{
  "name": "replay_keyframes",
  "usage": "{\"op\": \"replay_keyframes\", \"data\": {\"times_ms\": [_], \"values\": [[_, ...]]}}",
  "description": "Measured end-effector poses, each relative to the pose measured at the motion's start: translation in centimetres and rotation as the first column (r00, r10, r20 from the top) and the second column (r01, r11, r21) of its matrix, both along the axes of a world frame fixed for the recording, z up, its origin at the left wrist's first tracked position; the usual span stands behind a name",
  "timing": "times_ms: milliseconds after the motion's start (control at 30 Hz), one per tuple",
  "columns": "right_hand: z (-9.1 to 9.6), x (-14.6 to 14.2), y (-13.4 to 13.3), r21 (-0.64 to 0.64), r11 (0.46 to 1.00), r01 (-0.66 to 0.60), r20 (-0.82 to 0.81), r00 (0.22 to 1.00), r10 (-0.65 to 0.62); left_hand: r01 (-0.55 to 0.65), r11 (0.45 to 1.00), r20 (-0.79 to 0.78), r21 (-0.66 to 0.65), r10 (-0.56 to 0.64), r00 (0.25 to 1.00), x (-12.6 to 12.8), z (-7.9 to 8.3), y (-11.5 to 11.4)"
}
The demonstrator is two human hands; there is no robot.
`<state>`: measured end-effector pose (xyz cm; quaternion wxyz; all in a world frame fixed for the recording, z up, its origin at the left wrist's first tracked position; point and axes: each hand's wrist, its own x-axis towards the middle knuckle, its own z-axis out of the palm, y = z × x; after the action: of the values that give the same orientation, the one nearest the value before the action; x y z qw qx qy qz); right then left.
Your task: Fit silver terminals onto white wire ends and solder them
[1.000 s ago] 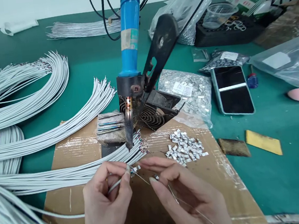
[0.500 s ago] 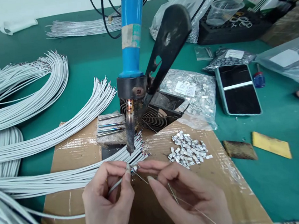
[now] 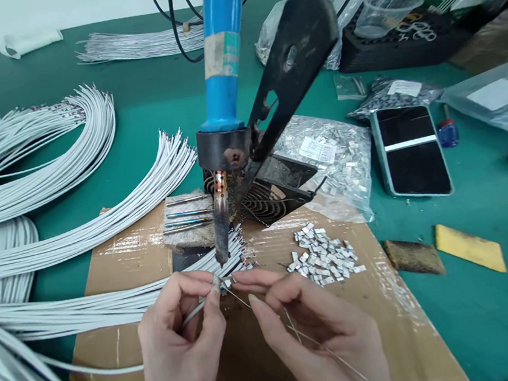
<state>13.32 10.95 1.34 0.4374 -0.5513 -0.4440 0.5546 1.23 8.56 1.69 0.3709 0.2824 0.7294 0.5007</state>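
My left hand [image 3: 185, 336] pinches a white cable [image 3: 193, 312] close to its end, between thumb and fingers. At that end sits a small white connector piece [image 3: 228, 282], and the fingertips of my right hand [image 3: 317, 324] are at its right side. A thin solder wire [image 3: 342, 359] runs through my right hand, its front end reaching the cable end; the fingers partly cover it. Just above my fingertips hangs the dark tip of a blue soldering iron [image 3: 224, 90], fixed pointing down in a black bracket [image 3: 291, 58]. The exact contact at the joint is too small to tell.
Bundles of white cables [image 3: 80, 235] lie on the left. A pile of small connectors [image 3: 323, 256] rests on the cardboard [image 3: 389, 334]. Behind it are a small fan [image 3: 277, 191] and a bag of connectors [image 3: 327, 151]. A phone [image 3: 412, 151] and a yellow sponge [image 3: 469, 247] lie right.
The view has shifted slightly, so things on the right appear a little farther right. Both hands keep nearly the same pose and hold on the cable and solder wire.
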Motion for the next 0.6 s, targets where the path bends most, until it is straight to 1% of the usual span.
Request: {"op": "replay_keyframes", "data": {"times_ms": [133,267,400,500,600], "values": [[-0.1,0.1,0.3,0.009,1.0,-0.009,0.003,1.0,0.009,0.026,0.999,-0.006,-0.021,-0.027,1.0,-0.3,0.2,0.4],[0.1,0.1,0.5,-0.018,1.0,-0.017,-0.003,1.0,0.017,0.045,0.999,-0.011,-0.015,-0.046,0.999,-0.8,0.1,0.5],[0.1,0.0,0.5,-0.054,0.999,-0.01,-0.02,1.0,0.009,0.11,0.994,-0.051,0.003,-0.11,0.993,-1.2,-0.1,0.5],[0.2,0.0,0.6,-0.063,0.998,-0.012,-0.024,1.0,0.01,0.099,0.995,-0.079,-0.004,-0.099,0.992,-1.3,-0.2,0.4],[0.2,-0.1,0.6,-0.069,0.998,-0.01,-0.018,1.0,0.009,0.162,0.987,-0.103,0.003,-0.16,0.982,-1.6,-0.3,0.4]]}}
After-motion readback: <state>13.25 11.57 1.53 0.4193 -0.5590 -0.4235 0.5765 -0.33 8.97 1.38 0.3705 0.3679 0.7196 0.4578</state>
